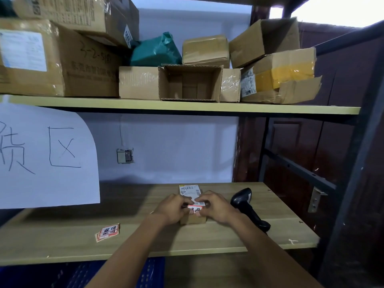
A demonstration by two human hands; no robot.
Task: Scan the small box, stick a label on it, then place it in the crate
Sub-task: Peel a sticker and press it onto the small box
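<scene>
The box sits mid-table, scanner just right of it; both hands meet on its top, left hand and right hand, fingers narrow, pressing the red label down. It looks light, stiff cardboard, not fragile; best taken by its two side walls. The blue crate waits below the table edge.
</scene>
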